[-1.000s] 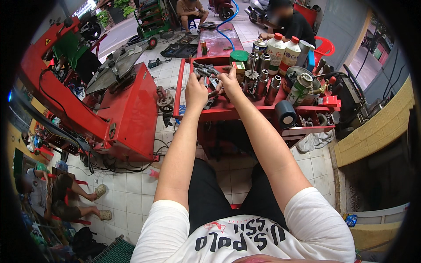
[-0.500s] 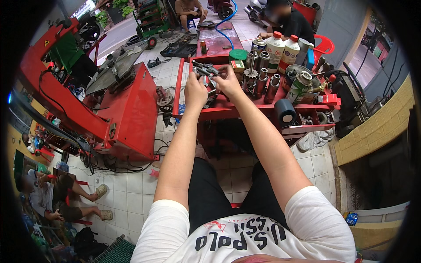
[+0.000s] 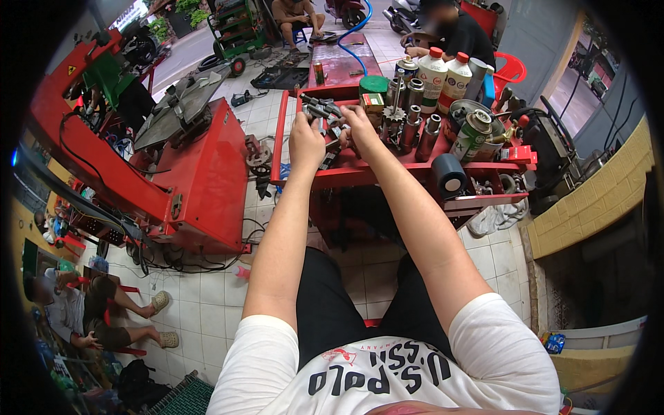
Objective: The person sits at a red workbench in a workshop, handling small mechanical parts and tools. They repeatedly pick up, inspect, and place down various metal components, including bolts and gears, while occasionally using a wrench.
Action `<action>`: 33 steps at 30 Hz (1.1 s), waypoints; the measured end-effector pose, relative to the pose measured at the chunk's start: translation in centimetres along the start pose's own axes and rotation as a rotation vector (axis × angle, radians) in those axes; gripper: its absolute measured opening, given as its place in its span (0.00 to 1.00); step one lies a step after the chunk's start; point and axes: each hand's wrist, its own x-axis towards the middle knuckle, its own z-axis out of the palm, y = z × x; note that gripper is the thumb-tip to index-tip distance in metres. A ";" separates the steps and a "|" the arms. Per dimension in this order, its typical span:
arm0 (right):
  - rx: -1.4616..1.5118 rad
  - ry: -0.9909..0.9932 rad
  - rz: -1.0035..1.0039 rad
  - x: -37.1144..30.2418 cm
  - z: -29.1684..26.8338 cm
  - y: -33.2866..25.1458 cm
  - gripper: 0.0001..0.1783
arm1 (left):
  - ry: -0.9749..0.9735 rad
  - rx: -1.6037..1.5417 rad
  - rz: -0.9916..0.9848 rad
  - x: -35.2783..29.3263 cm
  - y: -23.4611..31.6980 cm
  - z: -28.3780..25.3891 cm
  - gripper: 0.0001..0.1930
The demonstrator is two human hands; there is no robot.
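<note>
Metal part [image 3: 321, 107] held above the left end of the red cart [image 3: 346, 178].
My left hand [image 3: 306, 143] curls around it; my right hand [image 3: 360, 131], half curled beside it, hides its grip. Looks heavy, stiff, perhaps slick; best held round the middle.

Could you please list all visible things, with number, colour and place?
Metal parts: several, grey, at the hands
Tray cart: 1, red, below the hands
Metal cylinders: several, silver, right of the hands
Bottles: 2, white with red caps, tray's far side
Labelled can: 1, green, tray's right side
Wide cylinder: 1, dark grey, tray's front right
Machine: 1, red, left
Smaller items: many, mixed, around the tray
Other people: at least 3, one in black, background and lower left
Left hand: 1, bare, gripping metal parts
Right hand: 1, bare, beside the left
</note>
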 end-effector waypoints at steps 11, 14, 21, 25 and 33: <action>-0.024 -0.057 0.129 0.4 -0.9 -0.3 0.28 | -0.003 0.001 -0.005 0.1 0.4 0.2 0.09; -0.157 -0.059 0.051 0.8 -1.4 0.3 0.30 | -0.013 -0.011 0.012 0.3 0.6 0.5 0.09; -0.012 -0.060 0.109 0.2 -0.9 -0.2 0.30 | -0.004 -0.015 0.005 0.1 0.3 0.2 0.09; -0.232 -0.012 -0.065 0.7 -1.1 0.6 0.30 | -0.001 -0.015 0.034 0.2 0.4 0.5 0.09; -0.109 0.007 -0.028 0.5 -1.2 0.5 0.30 | -0.019 -0.013 0.013 0.1 0.8 0.3 0.09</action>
